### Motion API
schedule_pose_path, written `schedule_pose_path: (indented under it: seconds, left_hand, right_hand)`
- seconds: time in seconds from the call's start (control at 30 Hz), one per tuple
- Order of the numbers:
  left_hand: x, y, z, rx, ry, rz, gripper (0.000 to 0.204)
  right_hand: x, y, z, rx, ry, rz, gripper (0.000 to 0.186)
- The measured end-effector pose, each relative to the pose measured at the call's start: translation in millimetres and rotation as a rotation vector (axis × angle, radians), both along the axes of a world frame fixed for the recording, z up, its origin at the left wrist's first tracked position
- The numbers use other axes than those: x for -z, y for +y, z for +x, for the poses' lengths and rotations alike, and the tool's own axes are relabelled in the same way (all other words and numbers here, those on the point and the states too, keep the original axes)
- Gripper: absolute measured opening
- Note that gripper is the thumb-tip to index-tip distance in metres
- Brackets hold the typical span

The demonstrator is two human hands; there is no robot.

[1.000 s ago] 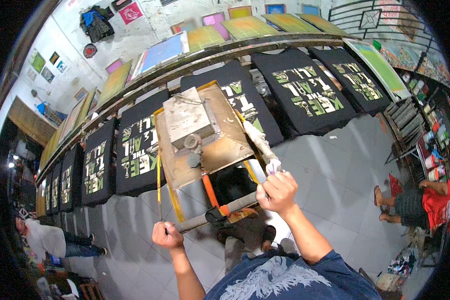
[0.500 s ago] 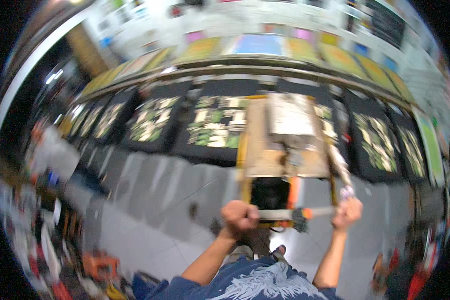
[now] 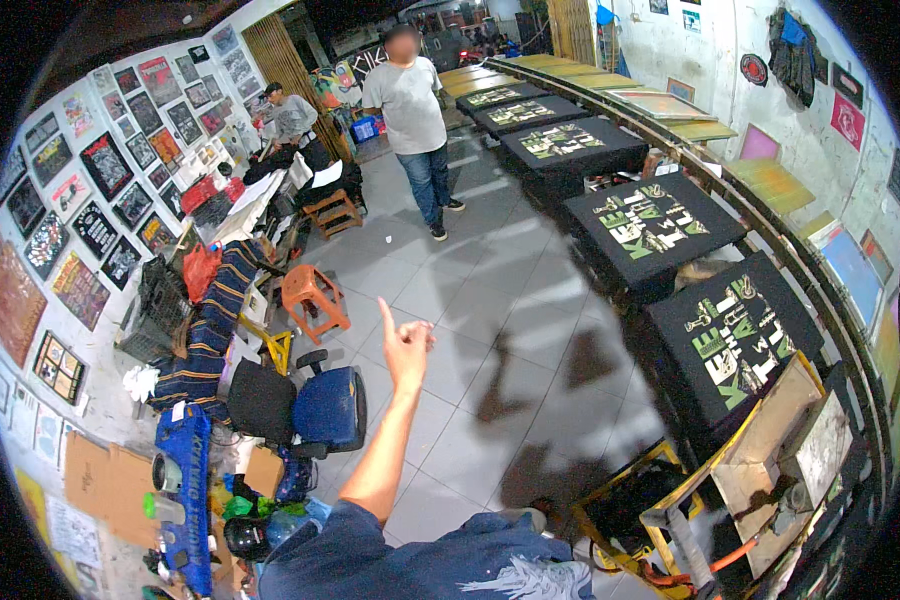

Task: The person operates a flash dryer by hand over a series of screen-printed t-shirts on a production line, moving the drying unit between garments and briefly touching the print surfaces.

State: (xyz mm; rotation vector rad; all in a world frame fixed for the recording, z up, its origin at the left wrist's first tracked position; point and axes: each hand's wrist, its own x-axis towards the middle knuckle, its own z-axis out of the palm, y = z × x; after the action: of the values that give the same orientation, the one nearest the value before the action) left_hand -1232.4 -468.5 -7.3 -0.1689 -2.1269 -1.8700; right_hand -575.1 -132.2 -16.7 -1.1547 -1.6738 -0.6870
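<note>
Head view: near the middle of the frame I see the person's left hand (image 3: 408,350), raised over the grey tiled floor (image 3: 455,270). It is about half open; one finger is stretched toward the top, the others are bent, and I see nothing inside it. The right hand is outside the frame, so I cannot tell its state. In the lower right corner is the yellow-framed device (image 3: 770,425), with a grey bar (image 3: 685,545) and an orange hose (image 3: 715,568). Black shirts (image 3: 685,330) with green and pale print lie in a row from the right side to the upper middle. Left of the hand are an orange stool (image 3: 313,300) and a blue chair (image 3: 332,408).
</note>
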Motion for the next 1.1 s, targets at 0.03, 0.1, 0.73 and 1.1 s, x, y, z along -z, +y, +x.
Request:
schedule_pose_path:
  seconds: [0.03, 0.1, 0.73, 1.1]
  left_hand:
    - [-24, 5, 8, 0.006, 0.003, 0.014, 0.097]
    - [-63, 29, 28, 0.029, 0.017, 0.054, 0.104]
    - [16, 271, 339, 0.914, 0.754, -0.163, 0.020]
    - [13, 274, 349, 0.788, 0.782, -0.145, 0.027]
  right_hand:
    - [-1, -1, -1, 0.001, -0.016, 0.009, 0.046]
    - [-6, -3, -3, 0.014, -0.038, 0.039, 0.047]
    - [-15, -17, 7, -0.154, 0.070, -0.262, 0.027]
    - [-10, -13, 15, -0.204, 0.054, -0.250, 0.021]
